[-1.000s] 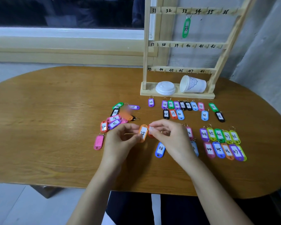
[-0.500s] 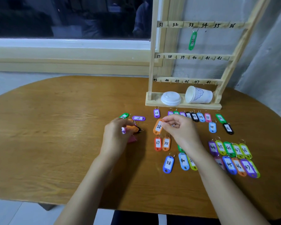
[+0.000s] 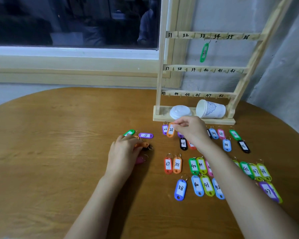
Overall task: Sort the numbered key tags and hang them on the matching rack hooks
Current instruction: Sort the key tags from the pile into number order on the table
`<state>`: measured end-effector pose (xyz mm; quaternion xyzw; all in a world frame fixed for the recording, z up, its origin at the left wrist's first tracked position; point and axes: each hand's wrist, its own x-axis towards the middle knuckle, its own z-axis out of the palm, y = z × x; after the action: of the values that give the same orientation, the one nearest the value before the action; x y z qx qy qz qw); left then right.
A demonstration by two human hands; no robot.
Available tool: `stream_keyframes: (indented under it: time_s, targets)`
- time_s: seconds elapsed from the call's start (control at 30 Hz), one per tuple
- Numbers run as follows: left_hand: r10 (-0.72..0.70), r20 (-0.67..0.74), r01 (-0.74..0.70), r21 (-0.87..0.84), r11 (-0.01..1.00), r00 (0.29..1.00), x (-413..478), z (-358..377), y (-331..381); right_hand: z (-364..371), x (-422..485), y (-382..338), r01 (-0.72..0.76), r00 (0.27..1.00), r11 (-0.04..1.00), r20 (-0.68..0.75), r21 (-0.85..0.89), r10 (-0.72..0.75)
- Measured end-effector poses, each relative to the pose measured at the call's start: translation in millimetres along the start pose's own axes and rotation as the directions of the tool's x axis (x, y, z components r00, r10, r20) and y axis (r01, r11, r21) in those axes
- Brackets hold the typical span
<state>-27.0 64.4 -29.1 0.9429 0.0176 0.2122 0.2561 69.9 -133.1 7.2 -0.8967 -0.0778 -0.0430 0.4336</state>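
The orange plastic key tag marked 25 (image 3: 170,130) was being set down near the far edge of the worktop (image 3: 59,152), just in front of the base of the pale wooden hook rack (image 3: 221,120) and just beside a purple tag marked 26 (image 3: 165,129). Its ring end was pinched between thumb and fingertips of the right hand (image 3: 190,130). The left hand (image 3: 124,152) lay palm-down over the unsorted heap of tags (image 3: 142,145) toward the middle of the worktop; whether a tag was gripped there or only touched could not be told.

Sorting was judged to be the step in hand: rows of tags were laid out in number order toward the right edge, while only one green tag marked 33 (image 3: 204,52) hung on the rack. The next move was judged to call for release of the 25 in line with its neighbours, then one tag to be drawn from the heap and its number read. A white paper cup (image 3: 211,109) lay on its side on the rack base beside a white lid (image 3: 179,112).
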Motion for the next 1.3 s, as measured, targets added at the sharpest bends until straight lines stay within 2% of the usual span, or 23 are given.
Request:
stream_keyframes:
  time_s: [0.2, 0.43, 0.67, 0.8, 1.0, 1.13, 1.3]
  targets:
    - [0.036, -0.154, -0.039, -0.022, 0.999, 0.987, 5.9, 3.9, -5.0, 15.3, 23.2, -2.8, 0.025, 0.998, 0.997, 0.057, -0.071, -0.021]
    - [-0.039, -0.279, -0.034, -0.254, 0.967, 0.959, 4.9, -4.7, -6.4, 35.9, 41.0, -12.1, 0.039, 0.995, 0.979, 0.097, -0.201, -0.020]
    - [-0.124, -0.270, 0.023, -0.349, 0.937, 0.955, 4.4, -9.6, -3.6, 41.3, 42.8, -13.8, 0.049, 0.995, 0.942, 0.095, -0.332, -0.019]
    - [-0.233, -0.219, 0.110, -0.460, 0.881, 0.947, 3.1, -12.3, -2.6, 42.3, 40.3, -12.4, 0.057, 0.995, 0.927, 0.095, -0.372, -0.023]
    - [-0.300, -0.136, 0.155, -0.621, 0.769, 0.944, 2.5, -14.2, -5.8, 29.9, 19.7, -27.1, 0.121, 0.992, 0.970, 0.009, -0.212, -0.122]
    - [-0.364, -0.048, 0.205, -0.754, 0.624, 0.930, 0.5, -19.4, 2.5, 22.6, -25.1, -40.4, 0.195, 0.981, 0.981, -0.008, -0.014, -0.195]
    - [-0.406, 0.053, 0.261, -0.839, 0.478, 0.912, -3.2, -19.9, -0.6, 37.2, -67.6, -35.2, 0.145, 0.989, 0.976, -0.020, 0.163, -0.143]
